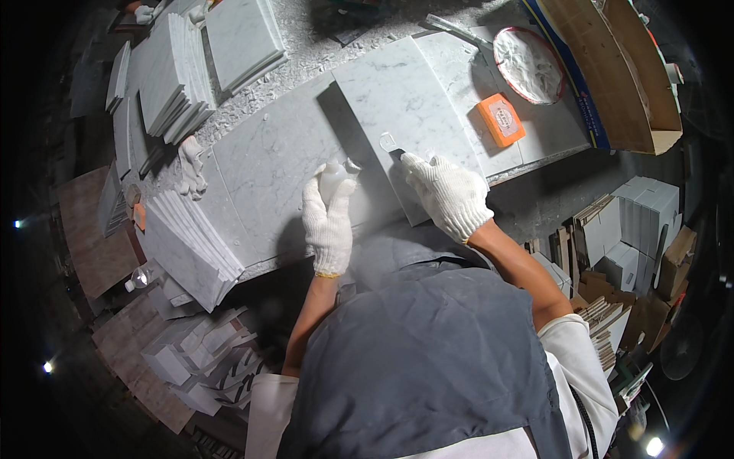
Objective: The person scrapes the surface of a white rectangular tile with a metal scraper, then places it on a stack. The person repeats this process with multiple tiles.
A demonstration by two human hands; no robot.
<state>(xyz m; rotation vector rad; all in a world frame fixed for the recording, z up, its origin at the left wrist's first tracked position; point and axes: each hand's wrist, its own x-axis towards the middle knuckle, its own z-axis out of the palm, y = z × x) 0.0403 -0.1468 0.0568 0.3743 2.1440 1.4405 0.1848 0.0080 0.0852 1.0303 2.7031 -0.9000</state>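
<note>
My left hand [329,222], in a white knit glove, is closed around a small translucent white bottle [333,177] above the bench. My gloved right hand [451,197] grips a tool of which only a short dark tip [397,154] shows; its kind is hidden by the fingers. The tip points at a small glossy, clear patch [388,141] on a grey-veined white marble slab [401,84]. This slab lies at a slant across the bench, under my right hand.
Beyond my right hand are an orange box [501,120] and a red-rimmed round container of white paste [529,65]. An open cardboard box [623,76] stands far right. Marble tiles are stacked at far left [176,76] and near left [191,245]. White cartons [642,214] sit at right.
</note>
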